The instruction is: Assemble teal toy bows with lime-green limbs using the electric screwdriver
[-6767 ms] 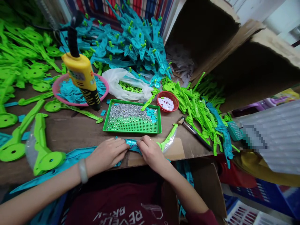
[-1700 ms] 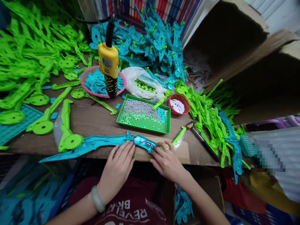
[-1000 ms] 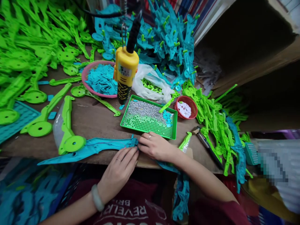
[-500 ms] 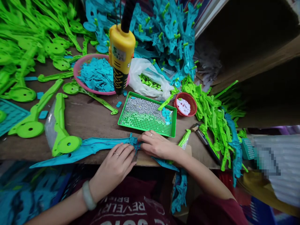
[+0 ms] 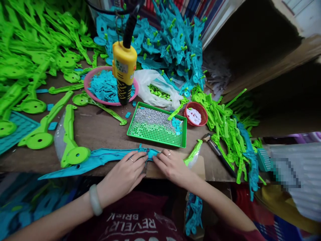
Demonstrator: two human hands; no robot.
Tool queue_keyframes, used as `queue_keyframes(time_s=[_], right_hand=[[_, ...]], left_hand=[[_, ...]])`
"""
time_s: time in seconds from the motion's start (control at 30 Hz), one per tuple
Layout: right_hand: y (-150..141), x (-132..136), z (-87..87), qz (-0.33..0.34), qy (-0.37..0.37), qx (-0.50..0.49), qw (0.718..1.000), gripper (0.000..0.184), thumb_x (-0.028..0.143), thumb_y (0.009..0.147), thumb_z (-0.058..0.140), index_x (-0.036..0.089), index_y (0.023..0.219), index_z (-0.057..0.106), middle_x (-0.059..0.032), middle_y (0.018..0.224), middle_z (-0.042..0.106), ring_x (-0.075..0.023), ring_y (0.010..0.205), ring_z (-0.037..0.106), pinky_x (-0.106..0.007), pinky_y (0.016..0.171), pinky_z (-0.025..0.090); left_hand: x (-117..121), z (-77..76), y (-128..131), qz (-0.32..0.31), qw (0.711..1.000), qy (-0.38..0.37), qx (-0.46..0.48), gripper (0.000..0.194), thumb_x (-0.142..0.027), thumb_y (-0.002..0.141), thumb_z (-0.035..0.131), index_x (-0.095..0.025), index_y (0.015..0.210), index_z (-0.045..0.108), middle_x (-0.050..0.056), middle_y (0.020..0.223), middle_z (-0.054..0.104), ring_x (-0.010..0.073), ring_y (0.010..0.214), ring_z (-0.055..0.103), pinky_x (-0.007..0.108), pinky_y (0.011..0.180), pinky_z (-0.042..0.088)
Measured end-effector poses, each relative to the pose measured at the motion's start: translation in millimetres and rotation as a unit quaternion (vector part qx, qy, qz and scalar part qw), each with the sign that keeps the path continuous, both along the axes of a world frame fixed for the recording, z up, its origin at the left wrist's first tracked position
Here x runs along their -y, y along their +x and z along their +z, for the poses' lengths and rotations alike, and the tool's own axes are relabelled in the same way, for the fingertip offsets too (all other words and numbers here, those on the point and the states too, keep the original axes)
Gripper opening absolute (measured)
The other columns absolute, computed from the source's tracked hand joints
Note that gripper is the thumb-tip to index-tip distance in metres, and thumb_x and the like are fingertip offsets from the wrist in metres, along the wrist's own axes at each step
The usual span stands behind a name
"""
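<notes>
A long blue plastic shell, with a thin wire along its inside, lies open side up near the table's front edge. My left hand rests over its middle, fingers closed on the near edge beside a small raised block. At the shell's right part, my right hand grips with bent fingers and hides what lies beneath them. A green plastic arm with a round disc overlaps the shell's left part, with a clear plastic piece attached. Another green piece with a clear part sits right of my right hand.
A yellow electric screwdriver hangs above the table. Behind my hands stands a green tray of screws. Around it are a pink bowl of blue pieces, a red basket, a brush and heaps of green and blue parts.
My right hand has shifted right and slightly down along the shell, uncovering more of the shell between my hands. My left hand stays over the middle. The camera view has shifted a little.
</notes>
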State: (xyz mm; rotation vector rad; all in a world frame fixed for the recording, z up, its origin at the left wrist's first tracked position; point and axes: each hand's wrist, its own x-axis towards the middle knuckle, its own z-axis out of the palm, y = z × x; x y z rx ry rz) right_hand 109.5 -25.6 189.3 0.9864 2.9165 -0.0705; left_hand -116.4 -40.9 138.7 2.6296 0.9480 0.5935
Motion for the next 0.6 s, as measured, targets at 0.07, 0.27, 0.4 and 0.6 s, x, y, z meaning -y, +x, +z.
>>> queue_keyframes(time_s=[0.07,0.27,0.4,0.6], right_hand=[[2,9,-1.7,-0.029,0.002,-0.008,1.0,0.025,0.017,0.101,0.044,0.008,0.116,0.062,-0.0101,0.097,0.066,-0.0217,0.09,0.051,-0.036,0.076,0.043],[-3,12,-0.7,-0.026,0.029,-0.041,0.998,0.026,0.021,0.1,0.044,0.008,0.11,0.065,-0.0116,0.102,0.07,-0.0244,0.095,0.054,-0.039,0.082,0.045],[-14,-13,-3.4,0.035,0.046,-0.052,0.997,0.029,0.017,0.101,0.041,0.009,0.12,0.062,-0.0114,0.118,0.067,-0.0256,0.114,0.05,-0.039,0.09,0.045],[-21,-42,-10.6,0.119,0.014,-0.007,0.993,0.022,0.02,0.101,0.045,0.012,0.104,0.066,-0.0109,0.117,0.066,-0.0254,0.116,0.05,-0.038,0.091,0.044]], left_hand=[[2,1.4,2,0.003,1.0,-0.008,-0.003,0.023,-0.022,0.095,0.053,-0.012,0.112,0.066,0.01,0.123,0.068,0.0262,0.125,0.054,0.045,0.111,0.038],[34,-3.6,20,0.079,0.992,0.069,-0.064,0.035,-0.01,0.094,0.039,-0.007,0.12,0.064,0.018,0.137,0.06,0.0305,0.127,0.054,0.049,0.109,0.04],[47,-2.5,31,0.128,0.986,0.074,-0.079,0.039,-0.008,0.092,0.04,-0.004,0.123,0.063,0.019,0.129,0.065,0.0315,0.121,0.058,0.048,0.104,0.045],[35,-1.4,-1,0.185,0.98,0.067,-0.001,0.028,-0.02,0.097,0.05,-0.009,0.119,0.064,0.016,0.131,0.065,0.0303,0.125,0.056,0.048,0.108,0.042]])
